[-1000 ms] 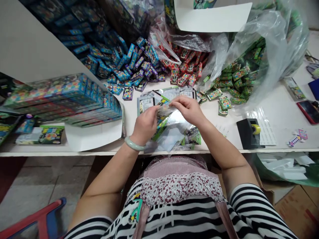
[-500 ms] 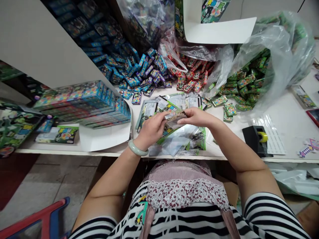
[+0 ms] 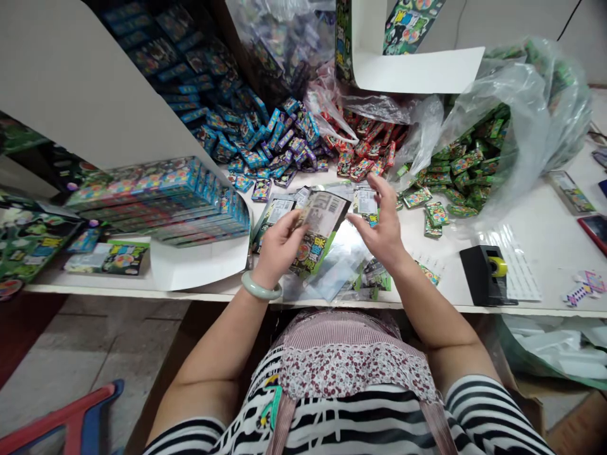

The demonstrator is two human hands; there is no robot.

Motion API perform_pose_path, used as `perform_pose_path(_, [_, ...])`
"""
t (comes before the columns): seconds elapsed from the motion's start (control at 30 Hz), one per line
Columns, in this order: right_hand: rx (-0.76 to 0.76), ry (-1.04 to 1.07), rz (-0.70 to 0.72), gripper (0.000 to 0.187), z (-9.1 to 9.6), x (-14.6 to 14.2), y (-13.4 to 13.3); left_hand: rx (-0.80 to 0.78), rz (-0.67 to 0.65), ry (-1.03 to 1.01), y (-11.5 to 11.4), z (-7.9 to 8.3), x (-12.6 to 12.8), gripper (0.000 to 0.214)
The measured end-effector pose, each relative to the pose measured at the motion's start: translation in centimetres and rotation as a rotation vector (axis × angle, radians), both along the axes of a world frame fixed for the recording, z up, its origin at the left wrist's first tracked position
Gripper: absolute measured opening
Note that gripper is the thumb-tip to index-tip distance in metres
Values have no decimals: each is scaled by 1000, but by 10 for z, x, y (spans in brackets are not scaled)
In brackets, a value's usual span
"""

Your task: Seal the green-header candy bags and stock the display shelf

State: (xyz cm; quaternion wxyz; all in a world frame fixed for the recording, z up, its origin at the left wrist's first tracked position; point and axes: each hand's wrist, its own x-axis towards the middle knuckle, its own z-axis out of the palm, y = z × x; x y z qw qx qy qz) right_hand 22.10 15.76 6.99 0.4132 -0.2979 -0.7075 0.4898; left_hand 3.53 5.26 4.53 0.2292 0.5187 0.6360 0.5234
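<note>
My left hand (image 3: 281,248), with a pale green bangle on the wrist, grips the left edge of a printed packaging bag (image 3: 318,221). The bag is black and green with a grey printed panel and a barcode, and it is tilted above the table. My right hand (image 3: 383,230) is just right of the bag, thumb and fingers apart, holding nothing. Under and around the hands lie more printed bags (image 3: 366,201) and clear plastic film (image 3: 337,272). Beyond them are loose purple and blue candy boxes (image 3: 262,189) and red ones (image 3: 361,169).
Stacked candy boxes (image 3: 190,196) stand on a white card at left. A plastic sack (image 3: 531,120) spills green packets (image 3: 436,213) at right. A black tape dispenser (image 3: 488,278) sits near the front edge. An open carton flap (image 3: 417,69) hangs at the back.
My right hand has let go of the bag and opened, moving right and away from it. The bag now stays in my left hand, turned more upright with its printed panel in view.
</note>
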Motion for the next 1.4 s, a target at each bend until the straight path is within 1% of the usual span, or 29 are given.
perform_pose_path(0.03, [-77,16,54,62,-6,0,-5,6,17,-121,1,-3,1,35])
perform_pose_path(0.07, [-178,21,145,64,-14,-1,-9,11,18,-222,2,-6,3,36])
perform_pose_path(0.13, [-381,25,309,56,-28,-4,-15,1,-11,-393,5,-10,7,36])
perform_pose_path(0.17, [-457,30,341,50,-34,-7,-17,-14,-28,-482,6,-12,9,36])
perform_pose_path(0.23, [-556,46,313,43,-43,-10,-15,-51,-63,-667,8,-16,12,37])
perform_pose_path(0.3, [-619,72,232,44,-47,-10,-11,-99,-116,-787,7,-18,13,41])
perform_pose_path(0.33, [-642,86,186,46,-48,-9,-8,-135,-154,-799,4,-20,12,42])
perform_pose_path(0.4, [-671,91,119,48,-49,-6,-5,-223,-217,-749,-4,-25,12,42])
perform_pose_path(0.43, [-679,78,114,48,-50,-4,-4,-254,-220,-714,-8,-28,12,41])
perform_pose_path(0.5, [-682,17,171,48,-50,-1,-6,-241,-155,-687,-17,-35,16,40])
perform_pose_path(0.57, [-663,-42,235,47,-50,1,-10,-188,-83,-743,-25,-41,21,44])
perform_pose_path(0.63, [-640,-74,255,47,-51,4,-14,-210,-107,-832,-28,-45,26,48])
perform_pose_path(0.7, [-635,-96,276,45,-53,9,-18,-254,-164,-881,-26,-46,26,48])
perform_pose_path(0.73, [-639,-114,303,43,-54,13,-21,-241,-166,-879,-24,-45,25,47])
perform_pose_path(0.77, [-643,-135,333,42,-56,18,-24,-205,-148,-861,-21,-45,24,46])
perform_pose_path(0.87, [-642,-204,402,39,-64,35,-34,-58,-42,-759,-11,-44,20,48])
perform_pose_path(0.9, [-634,-216,396,38,-65,41,-37,-37,-29,-725,-10,-44,21,50])
perform_pose_path(0.97, [-599,-192,325,40,-65,50,-41,-38,-60,-668,-11,-45,26,57])
perform_pose_path(1.07, [-499,-80,128,63,-54,58,-42,-68,-175,-597,-20,-45,35,70])
perform_pose_path(1.1, [-468,-60,84,67,-49,59,-42,-72,-208,-573,-23,-45,37,71])
perform_pose_path(1.17, [-429,-52,38,67,-42,57,-42,-77,-259,-529,-29,-42,37,70])
perform_pose_path(1.27, [-415,-48,13,62,-39,52,-44,-108,-352,-498,-35,-35,30,66])
perform_pose_path(1.33, [-408,-59,59,53,-41,50,-46,-130,-384,-474,-39,-32,25,60])
perform_pose_path(1.37, [-403,-70,108,47,-41,49,-48,-134,-359,-443,-40,-31,23,52])
perform_pose_path(1.4, [-396,-84,164,42,-42,48,-48,-129,-300,-401,-42,-31,22,42])
